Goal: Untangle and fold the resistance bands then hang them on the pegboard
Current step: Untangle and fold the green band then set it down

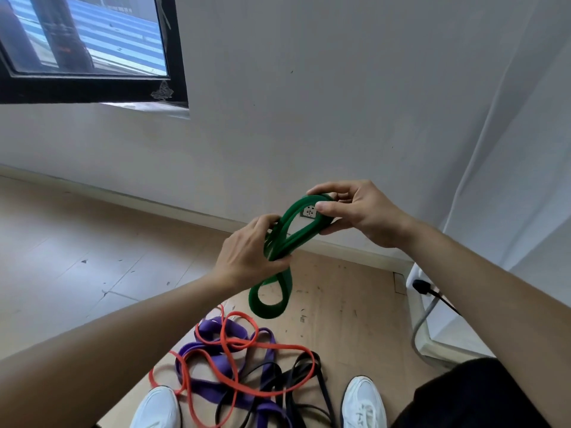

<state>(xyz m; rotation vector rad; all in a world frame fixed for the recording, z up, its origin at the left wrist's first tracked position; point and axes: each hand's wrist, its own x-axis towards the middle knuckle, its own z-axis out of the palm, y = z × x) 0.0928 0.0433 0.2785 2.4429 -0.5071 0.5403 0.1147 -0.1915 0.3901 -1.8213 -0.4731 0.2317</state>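
Green band (269, 311) is in the air before the wall (340, 103), folded into loops: left hand (247, 253) grips the bunched middle, right hand (363, 216) pinches the top bend, one loop hangs free below. Judged light, soft and springy, prone to uncoil, so best held at the bunch. Other bands (216, 327) lie tangled on the floor (77, 257) between the shoes (364, 403); open room above them, wall near ahead

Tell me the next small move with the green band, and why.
Probably tuck the loose lower loop up into the bundle. The left hand grips the gathered strands of the green band, the right hand pinches its upper bend, and one loop dangles free below, so the fold looks unfinished.
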